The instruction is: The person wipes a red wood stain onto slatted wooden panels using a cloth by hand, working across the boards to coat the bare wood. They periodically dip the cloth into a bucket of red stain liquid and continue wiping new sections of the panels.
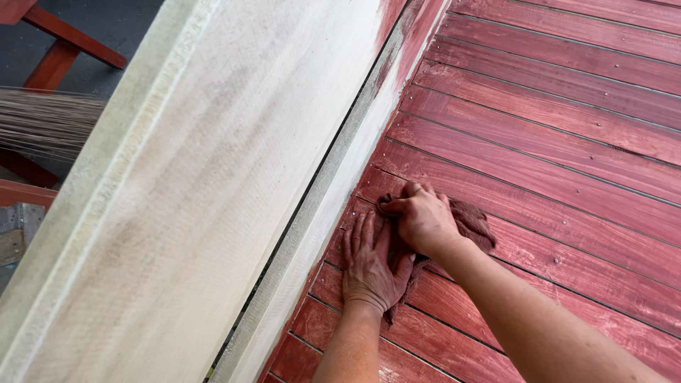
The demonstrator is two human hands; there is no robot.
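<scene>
A reddish-brown cloth (474, 221) lies on red-stained wooden planks (553, 142), close to a pale whitish sloping wall (213, 177). My left hand (369, 266) rests flat on the planks with its fingers spread, its thumb side over the cloth's near edge. My right hand (420, 216) is bunched on top of the cloth, fingers curled and pressing it down beside the white edge strip (333, 191). Both forearms come in from the lower right.
Red stain smears the top of the white strip (404, 35). Broom bristles (42, 120) and red wooden bars (64, 42) show beyond the wall at upper left, above a dark floor. Small nail heads dot the planks.
</scene>
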